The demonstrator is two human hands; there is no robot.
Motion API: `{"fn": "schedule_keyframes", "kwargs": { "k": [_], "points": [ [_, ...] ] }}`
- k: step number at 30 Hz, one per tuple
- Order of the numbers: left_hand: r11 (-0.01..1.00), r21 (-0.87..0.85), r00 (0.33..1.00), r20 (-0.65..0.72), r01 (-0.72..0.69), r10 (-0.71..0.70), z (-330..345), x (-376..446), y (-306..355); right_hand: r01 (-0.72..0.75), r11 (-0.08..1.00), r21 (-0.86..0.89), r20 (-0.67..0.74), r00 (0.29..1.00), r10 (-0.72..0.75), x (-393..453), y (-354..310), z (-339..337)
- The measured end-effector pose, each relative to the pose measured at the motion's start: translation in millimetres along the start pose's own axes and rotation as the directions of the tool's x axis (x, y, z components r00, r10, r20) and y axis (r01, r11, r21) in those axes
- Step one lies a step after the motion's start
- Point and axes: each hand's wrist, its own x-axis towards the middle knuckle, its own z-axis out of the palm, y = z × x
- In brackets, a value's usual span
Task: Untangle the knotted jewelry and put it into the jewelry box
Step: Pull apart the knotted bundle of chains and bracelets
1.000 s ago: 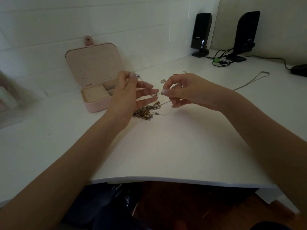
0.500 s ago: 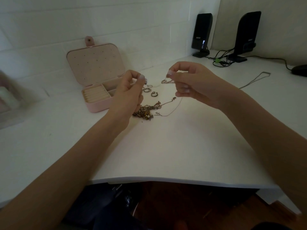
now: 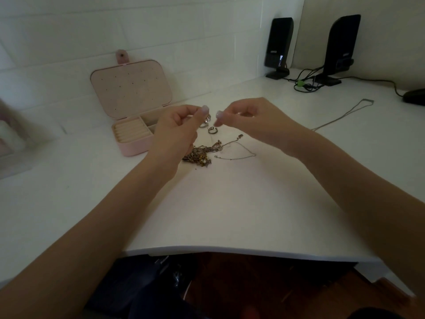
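A tangle of gold and silver chains lies on the white desk. Right of it a loose thin chain curves across the desk. Two silver rings sit just behind the tangle. The pink jewelry box stands open at the left, its lid leaning against the wall. Above the rings my left hand and my right hand hover with fingers curled, their fingertips almost meeting. Each pinches a very fine chain that I can barely make out.
A long silver necklace lies stretched out at the right. Two black speakers with cables stand at the back right, beside a dark mouse. The desk's front edge curves in close below my arms.
Both hands have risen from just above the tangle, and the right hand has moved left, bringing the fingertips close. The left fingers have curled in.
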Motion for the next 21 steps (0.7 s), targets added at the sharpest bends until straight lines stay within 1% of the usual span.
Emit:
{"fn": "schedule_keyframes", "kwargs": {
  "k": [2, 4, 7, 9, 10, 12, 13, 15, 18, 21],
  "points": [
    [0.998, 0.05, 0.999, 0.01, -0.031, 0.031, 0.9, -0.8, -0.3, 0.0, 0.996, 0.094, 0.021, 1.0, -0.002, 1.2, -1.9, 7.4],
    [0.997, 0.066, 0.999, 0.028, -0.038, 0.036, 1.5, -1.4, -0.3, 0.01, 0.991, 0.136, 0.02, 1.0, -0.013, 2.7, 1.5, 12.2],
    [0.999, 0.05, 0.998, 0.054, -0.015, 0.013, 2.5, -2.1, 0.7, 0.021, 0.977, 0.211, 0.016, 1.0, -0.025, 2.0, 3.5, 12.8],
    [1.0, 0.016, 0.998, 0.054, 0.015, -0.016, 2.7, -2.2, 2.4, 0.055, 0.966, 0.252, -0.01, 0.998, -0.054, 1.2, 0.5, 10.0],
    [0.999, -0.008, 0.998, 0.057, 0.036, -0.036, 3.1, -2.3, 3.6, 0.085, 0.966, 0.243, -0.036, 0.996, -0.078, 1.4, -0.2, 8.0],
    [0.997, -0.032, 0.995, 0.075, 0.068, -0.066, 4.4, -2.8, 5.4, 0.154, 0.975, 0.161, -0.099, 0.985, -0.139, 2.9, 0.4, 5.3],
    [0.998, -0.016, 0.994, 0.085, 0.068, -0.067, 4.9, -3.1, 5.9, 0.182, 0.975, 0.127, -0.13, 0.978, -0.166, 3.4, 0.7, 5.3],
    [0.998, 0.048, 0.994, 0.101, 0.039, -0.044, 5.2, -3.4, 5.6, 0.218, 0.968, 0.125, -0.181, 0.964, -0.194, 4.9, 1.4, 5.6],
    [0.998, 0.067, 0.993, 0.116, 0.001, -0.008, 3.0, -3.4, 5.1, 0.244, 0.963, 0.114, -0.201, 0.955, -0.218, 5.3, 0.6, 4.7],
    [0.999, 0.018, 0.991, 0.129, 0.033, -0.035, 0.2, -3.5, 6.7, 0.253, 0.962, 0.101, -0.204, 0.952, -0.229, 5.2, 0.8, 3.3]
  ]
}}
